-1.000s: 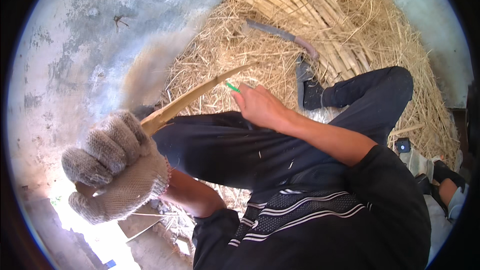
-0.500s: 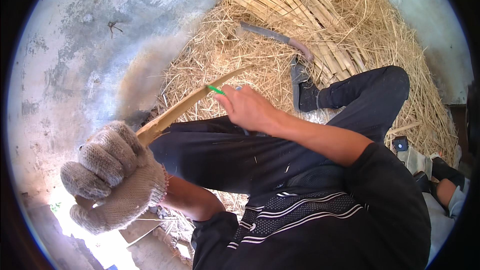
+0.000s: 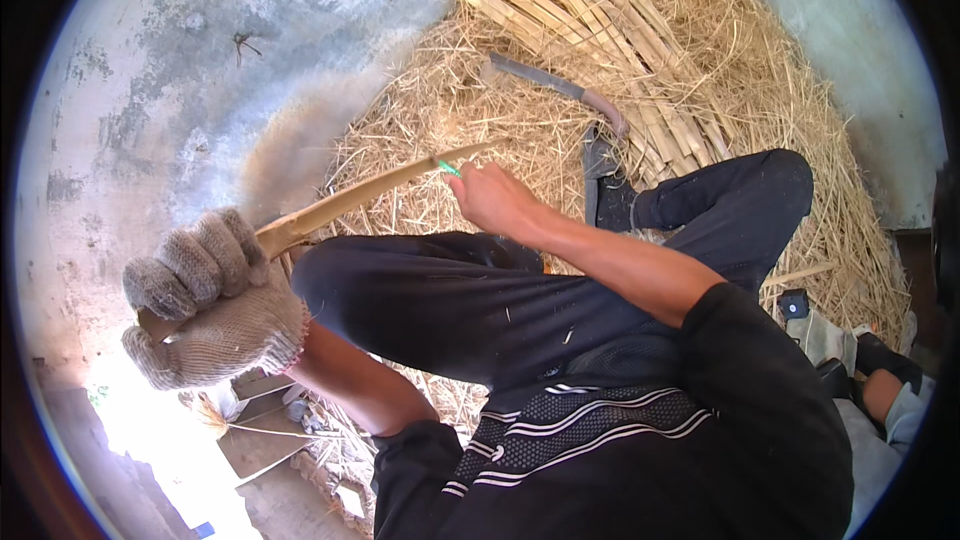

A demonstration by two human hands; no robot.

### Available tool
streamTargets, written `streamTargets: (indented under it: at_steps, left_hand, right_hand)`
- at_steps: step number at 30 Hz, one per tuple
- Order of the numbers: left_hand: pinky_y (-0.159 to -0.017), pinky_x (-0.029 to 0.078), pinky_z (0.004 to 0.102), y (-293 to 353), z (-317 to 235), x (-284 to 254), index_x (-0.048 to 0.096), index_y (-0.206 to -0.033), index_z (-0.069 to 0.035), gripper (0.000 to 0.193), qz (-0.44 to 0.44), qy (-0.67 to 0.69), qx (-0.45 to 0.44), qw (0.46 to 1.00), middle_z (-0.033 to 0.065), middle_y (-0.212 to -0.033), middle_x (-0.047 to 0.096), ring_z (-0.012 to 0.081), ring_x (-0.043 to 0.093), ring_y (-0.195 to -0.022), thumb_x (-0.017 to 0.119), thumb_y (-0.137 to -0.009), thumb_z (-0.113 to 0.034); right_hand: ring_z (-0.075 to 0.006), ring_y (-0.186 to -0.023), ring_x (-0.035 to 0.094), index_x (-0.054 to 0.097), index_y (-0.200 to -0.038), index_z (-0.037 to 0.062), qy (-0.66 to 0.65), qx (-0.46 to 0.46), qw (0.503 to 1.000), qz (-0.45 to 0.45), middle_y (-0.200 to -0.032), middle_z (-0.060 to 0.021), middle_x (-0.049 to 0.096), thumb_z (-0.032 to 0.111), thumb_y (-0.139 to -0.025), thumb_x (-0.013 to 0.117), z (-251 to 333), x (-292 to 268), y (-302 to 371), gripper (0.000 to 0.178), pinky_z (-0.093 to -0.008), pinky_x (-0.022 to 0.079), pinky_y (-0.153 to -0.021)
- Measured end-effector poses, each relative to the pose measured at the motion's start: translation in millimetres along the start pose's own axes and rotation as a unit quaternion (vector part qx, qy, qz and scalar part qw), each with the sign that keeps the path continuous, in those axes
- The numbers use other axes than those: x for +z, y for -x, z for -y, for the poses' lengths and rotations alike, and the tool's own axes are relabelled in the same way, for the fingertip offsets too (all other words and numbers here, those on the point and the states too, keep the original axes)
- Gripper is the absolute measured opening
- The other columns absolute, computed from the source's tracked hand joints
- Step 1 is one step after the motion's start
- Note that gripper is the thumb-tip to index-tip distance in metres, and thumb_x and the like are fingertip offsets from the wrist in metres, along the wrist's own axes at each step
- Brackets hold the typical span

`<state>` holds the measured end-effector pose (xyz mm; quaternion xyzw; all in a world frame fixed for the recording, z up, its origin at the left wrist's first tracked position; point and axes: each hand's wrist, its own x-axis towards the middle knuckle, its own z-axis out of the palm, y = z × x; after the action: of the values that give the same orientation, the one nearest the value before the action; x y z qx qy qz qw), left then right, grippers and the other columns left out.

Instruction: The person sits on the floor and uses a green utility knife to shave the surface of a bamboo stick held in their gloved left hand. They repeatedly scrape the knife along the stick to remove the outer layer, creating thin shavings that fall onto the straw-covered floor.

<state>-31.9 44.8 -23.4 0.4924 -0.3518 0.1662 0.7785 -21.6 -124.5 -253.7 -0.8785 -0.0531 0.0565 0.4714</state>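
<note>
During apparent scraping, left grip (image 3: 222, 316) clenches bamboo strip (image 3: 358, 198), right grip (image 3: 494, 202) pinches green tool (image 3: 449, 169), and the next stroke likely needs steadiness.

"Where does the long strip (image 3: 360, 196) lie?"

"From the left hand (image 3: 215, 300) it slants rightward and away, its tip just beyond the right hand (image 3: 492, 202). The left leg (image 3: 410, 300) lies on its near side."

"And the small tool (image 3: 449, 168)?"

"In the right hand, at the strip."

"Farther off?"

"Straw (image 3: 410, 90), with a bladed tool (image 3: 540, 75) on it. The bundle (image 3: 630, 50) lies to the right; a shoe (image 3: 612, 202) sits just nearer."
</note>
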Motion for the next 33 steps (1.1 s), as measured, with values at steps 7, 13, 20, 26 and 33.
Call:
streamTargets:
  at_steps: [7,13,20,26,33]
  left_hand:
    - [-0.035,0.019,0.0248,2.7,2.5,19.7,0.030,-0.056,-0.019,0.036,-0.067,-0.003,-0.007,0.998,-0.0030,-0.044,0.024,0.0091,0.019,-0.037,0.043,-0.082,-0.040]
    - [-0.034,0.020,0.0251,8.8,4.6,31.7,0.032,-0.057,-0.018,0.037,-0.039,0.026,-0.019,0.999,-0.0028,-0.044,0.026,0.0090,0.021,-0.036,0.044,-0.085,-0.041]
    - [-0.030,0.027,0.0230,8.4,4.6,25.9,0.034,-0.057,-0.019,0.039,-0.076,-0.064,0.028,0.995,-0.0036,-0.043,0.029,0.0074,0.027,-0.032,0.047,-0.086,-0.042]
    - [-0.032,0.016,0.0252,0.0,7.2,32.7,0.029,-0.054,-0.019,0.030,-0.070,0.021,0.008,0.997,-0.0031,-0.042,0.020,0.0090,0.015,-0.034,0.040,-0.077,-0.034]
    - [-0.033,0.014,0.0251,3.1,16.1,51.4,0.027,-0.053,-0.019,0.032,-0.142,-0.050,0.038,0.988,-0.0031,-0.042,0.018,0.0093,0.013,-0.035,0.039,-0.077,-0.035]
  right_hand:
    - [-0.0415,-0.079,0.067,0.060,-0.100,-0.0053,0.072,0.064,0.995,0.024,-0.085,-0.0284,0.064,0.034,-0.102,0.038,-51.3,2.3,-14.3,0.045,-0.0497,0.055,-0.071]
    - [-0.0420,-0.084,0.064,0.064,-0.106,0.0002,0.173,0.085,0.980,0.058,-0.087,-0.0256,0.064,0.026,-0.096,0.047,-179.9,19.7,-12.5,0.033,-0.0481,0.054,-0.074]
    - [-0.0390,-0.084,0.067,0.054,-0.122,0.0035,0.114,0.205,0.970,-0.062,-0.095,-0.0239,0.067,0.029,-0.099,0.043,-171.6,-7.5,-22.4,0.036,-0.0466,0.054,-0.072]
    - [-0.0452,-0.065,0.060,0.050,-0.111,0.0000,-0.112,-0.007,0.993,0.024,-0.066,-0.0238,0.059,0.037,-0.102,0.037,-2.2,-23.2,14.3,0.040,-0.0520,0.045,-0.063]
    - [-0.0457,-0.056,0.058,0.049,-0.106,0.0001,-0.020,-0.046,0.995,-0.081,-0.059,-0.0255,0.056,0.025,-0.101,0.043,15.6,-13.1,25.8,0.026,-0.0539,0.046,-0.052]
